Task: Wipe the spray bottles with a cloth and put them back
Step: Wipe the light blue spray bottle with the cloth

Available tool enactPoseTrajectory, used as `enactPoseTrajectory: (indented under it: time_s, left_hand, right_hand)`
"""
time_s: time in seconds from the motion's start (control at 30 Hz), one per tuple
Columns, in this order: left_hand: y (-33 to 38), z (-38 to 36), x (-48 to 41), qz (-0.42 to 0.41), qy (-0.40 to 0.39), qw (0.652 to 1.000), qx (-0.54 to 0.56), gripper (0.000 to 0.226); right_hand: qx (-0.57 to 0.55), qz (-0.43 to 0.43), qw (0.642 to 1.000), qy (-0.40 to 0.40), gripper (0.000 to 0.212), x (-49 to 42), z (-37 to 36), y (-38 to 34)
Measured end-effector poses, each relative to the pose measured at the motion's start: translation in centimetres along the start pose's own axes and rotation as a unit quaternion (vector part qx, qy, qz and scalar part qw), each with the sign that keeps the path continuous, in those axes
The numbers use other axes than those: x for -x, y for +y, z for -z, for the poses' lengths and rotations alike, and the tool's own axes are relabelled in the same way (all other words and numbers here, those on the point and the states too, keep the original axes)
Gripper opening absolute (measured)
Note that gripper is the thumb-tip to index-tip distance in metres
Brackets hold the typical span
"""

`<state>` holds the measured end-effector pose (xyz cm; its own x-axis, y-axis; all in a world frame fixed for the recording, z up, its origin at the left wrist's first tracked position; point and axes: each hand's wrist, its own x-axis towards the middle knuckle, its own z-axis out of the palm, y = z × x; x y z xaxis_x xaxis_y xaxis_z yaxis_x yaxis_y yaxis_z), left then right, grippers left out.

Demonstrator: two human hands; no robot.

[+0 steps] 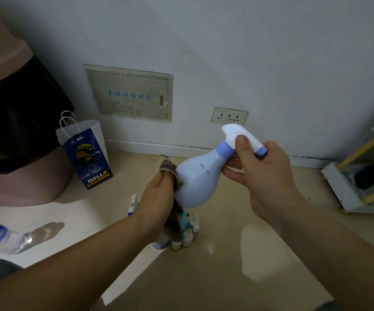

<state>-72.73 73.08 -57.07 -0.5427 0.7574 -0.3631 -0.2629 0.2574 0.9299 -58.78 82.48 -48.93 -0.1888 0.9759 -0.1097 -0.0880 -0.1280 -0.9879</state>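
While the right hand (264,176) wraps its fingers (241,151) tight around the neck and trigger head of the spray bottle (198,176), the bottle hangs in mid-air above the floor (226,265), tilted, its long axis running from the nozzle at upper right down to the fat base at lower left. That base points straight at the left hand (157,198), which is the nearer hand to the bulb and is closed on a brown cloth (170,173), pressing it against the bottle's lower left flank. From this 1 head view, the bottle looks smooth and glossy, pale blue-white with a deeper blue collar and a white trigger top; no grime is clear enough to call. Below it, a cluster of small bottles (187,236) stands on the floor, partly hidden by the dangling cloth. My read: wiping is mid-stroke, with the put-back not yet done.
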Motion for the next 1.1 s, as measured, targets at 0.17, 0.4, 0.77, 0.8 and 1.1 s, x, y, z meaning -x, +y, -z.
enactPoseTrajectory:
  time_s: [0.17, 0.4, 0.77, 0.8, 1.1]
  left_hand:
    - [2.5, -0.7, 1.6, 0.142, 0.014, 0.97, 0.198, 0.043]
    - [2.8, -1.4, 1.9, 0.233, 0.044, 0.96, 0.146, 0.043]
    - [4.4, -1.0, 2.1, 0.104, 0.06, 0.99, 0.08, 0.041]
    - [5.0, -1.0, 2.4, 0.072, 0.047, 0.992, 0.087, 0.041]
    - [6.5, 0.3, 4.6, -0.331, -0.108, 0.903, -0.252, 0.036]
  right_hand:
    - [-0.049, -0.032, 0.998, -0.005, 0.027, 0.2, 0.1, 0.6]
    - [0.001, 0.004, 1.0, 0.012, 0.025, 0.2, -0.1, 2.3]
    - [0.263, 0.129, 0.956, 0.001, 0.041, -2.1, 2.1, 1.3]
    - [0.279, 0.119, 0.953, -0.007, 0.04, -2.1, 2.3, 1.5]
    - [0.412, 0.189, 0.865, -0.215, 0.034, 0.2, 1.9, 0.8]
